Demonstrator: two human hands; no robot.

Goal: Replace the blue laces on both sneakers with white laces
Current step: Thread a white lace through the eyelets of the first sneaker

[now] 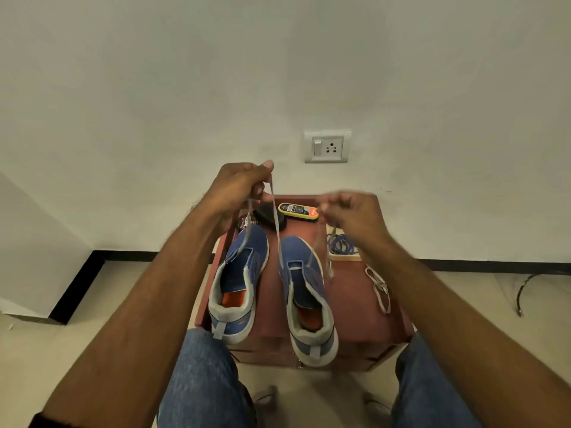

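Note:
Two blue sneakers stand side by side on a reddish-brown stool [349, 291], toes away from me: the left sneaker [239, 282] and the right sneaker [304, 291]. Neither shows laces across its tongue. My left hand [238, 189] is raised above them and pinches a white lace [276, 223] that hangs down toward the right sneaker. My right hand [355, 214], blurred, pinches the other end of that lace, which drops to the sneaker's right side. A pile of blue laces [340, 244] lies in a shallow tray at the stool's right. Another white lace [378, 288] lies on the stool.
A yellow shoe brush [298, 210], a black polish applicator [268, 216] and a round polish tin [245, 223] sit at the stool's far edge. A wall socket [327, 146] is behind. My jeans-clad knees [210, 381] flank the stool. A black cable [531, 288] lies on the floor at right.

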